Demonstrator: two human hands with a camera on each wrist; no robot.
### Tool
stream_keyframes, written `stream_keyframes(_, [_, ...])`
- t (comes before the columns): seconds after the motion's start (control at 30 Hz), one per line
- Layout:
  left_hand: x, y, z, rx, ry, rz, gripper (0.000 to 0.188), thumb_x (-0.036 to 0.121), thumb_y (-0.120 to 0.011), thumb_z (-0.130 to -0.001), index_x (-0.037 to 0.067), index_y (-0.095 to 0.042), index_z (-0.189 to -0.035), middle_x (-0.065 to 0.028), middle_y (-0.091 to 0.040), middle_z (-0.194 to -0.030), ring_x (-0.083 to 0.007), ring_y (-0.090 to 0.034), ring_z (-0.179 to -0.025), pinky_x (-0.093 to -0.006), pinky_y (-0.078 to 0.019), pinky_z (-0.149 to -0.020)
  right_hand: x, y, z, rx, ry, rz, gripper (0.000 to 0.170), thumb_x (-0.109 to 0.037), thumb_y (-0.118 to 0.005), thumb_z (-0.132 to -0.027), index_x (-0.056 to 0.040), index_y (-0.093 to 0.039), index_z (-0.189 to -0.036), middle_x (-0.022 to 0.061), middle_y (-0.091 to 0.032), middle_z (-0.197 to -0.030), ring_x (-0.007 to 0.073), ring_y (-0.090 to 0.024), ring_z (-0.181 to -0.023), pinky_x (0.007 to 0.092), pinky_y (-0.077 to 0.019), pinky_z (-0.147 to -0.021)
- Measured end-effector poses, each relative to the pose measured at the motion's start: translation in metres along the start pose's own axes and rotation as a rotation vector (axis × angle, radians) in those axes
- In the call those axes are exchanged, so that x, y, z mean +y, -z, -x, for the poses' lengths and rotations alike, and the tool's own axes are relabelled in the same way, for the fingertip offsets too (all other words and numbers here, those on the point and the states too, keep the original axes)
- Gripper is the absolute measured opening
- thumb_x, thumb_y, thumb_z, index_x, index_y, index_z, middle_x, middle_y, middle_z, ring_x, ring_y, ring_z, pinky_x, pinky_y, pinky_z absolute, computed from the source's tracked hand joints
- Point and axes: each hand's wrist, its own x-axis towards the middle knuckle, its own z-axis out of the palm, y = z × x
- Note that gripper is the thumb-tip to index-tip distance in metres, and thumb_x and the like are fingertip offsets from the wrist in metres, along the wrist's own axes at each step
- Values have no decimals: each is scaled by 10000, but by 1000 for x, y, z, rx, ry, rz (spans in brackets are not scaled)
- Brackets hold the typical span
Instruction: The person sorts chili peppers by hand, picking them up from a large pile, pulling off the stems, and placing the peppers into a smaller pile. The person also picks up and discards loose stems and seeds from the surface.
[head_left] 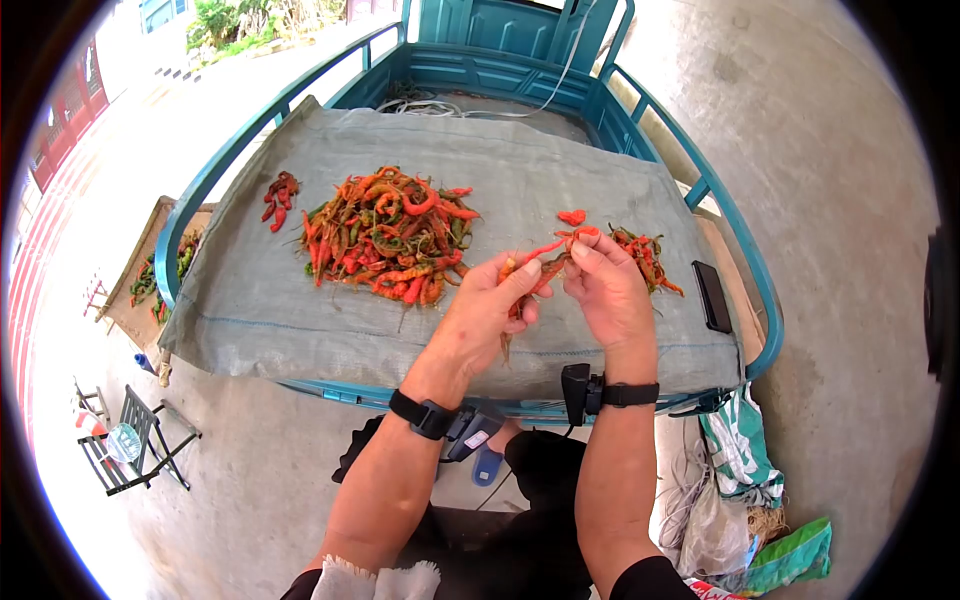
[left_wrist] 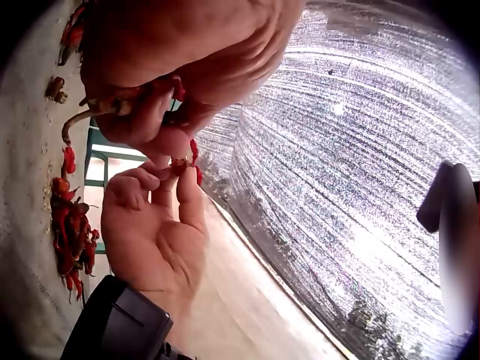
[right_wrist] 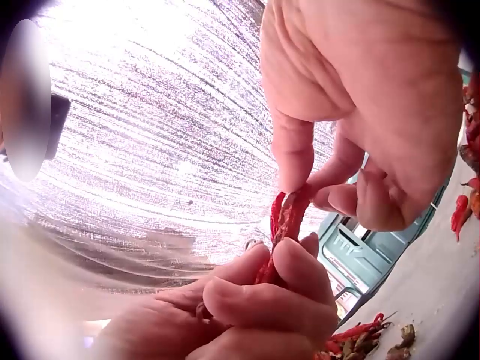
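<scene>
In the head view the left hand point(head_left: 478, 318) curls round a few peppers point(head_left: 520, 283), their stems sticking out below. The right hand point(head_left: 612, 296) pinches a red pepper point(head_left: 583, 234) between thumb and fingertips, close to the left fingers. The right wrist view shows a wrinkled red pepper point(right_wrist: 291, 215) between the right hand's fingertips point(right_wrist: 298, 187) and the left thumb and fingers point(right_wrist: 289, 274). A large heap of red and green peppers point(head_left: 385, 230) lies to the left on the grey sheet point(head_left: 260, 335); a smaller pile point(head_left: 645, 256) lies behind the right hand.
A few red peppers point(head_left: 280, 198) lie at the sheet's far left. A black phone point(head_left: 711, 296) rests near its right edge. Blue-green cart rails point(head_left: 745, 240) border both sides. A folding chair point(head_left: 140, 440) stands at lower left, bags point(head_left: 742, 445) at lower right.
</scene>
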Motion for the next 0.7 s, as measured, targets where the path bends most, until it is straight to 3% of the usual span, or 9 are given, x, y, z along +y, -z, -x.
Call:
stream_keyframes(0.23, [-1, 3, -3, 56, -40, 40, 185, 235, -624, -1075, 53, -630, -1110, -75, -714, -940, -69, -550, -616, -211, -341, -482, -2, 6, -2, 60, 39, -51, 90, -125, -717, -970, -81, -661, -1025, -33, -588, -791, 73, -506, -633, 245, -341, -541])
stream_keyframes(0.53, [-3, 4, -4, 180, -68, -25, 200, 202, -581, -1074, 14, -623, -1126, -115, -695, -1098, -89, -593, -689, -205, -366, -491, -13, 39, -5, 371, 273, 181, 128, -126, -724, -972, -34, -656, -1030, 33, -665, -813, 79, -572, -615, 234, -429, -519])
stream_keyframes(0.7, [-3, 3, -3, 196, -78, -44, 214, 216, -579, -1076, 16, -626, -1135, -105, -694, -1092, -92, -600, -719, -210, -376, -504, -20, 58, -5, 466, 349, 223, 112, -107, -716, -981, -26, -651, -1022, 44, -684, -841, 83, -605, -641, 238, -458, -532])
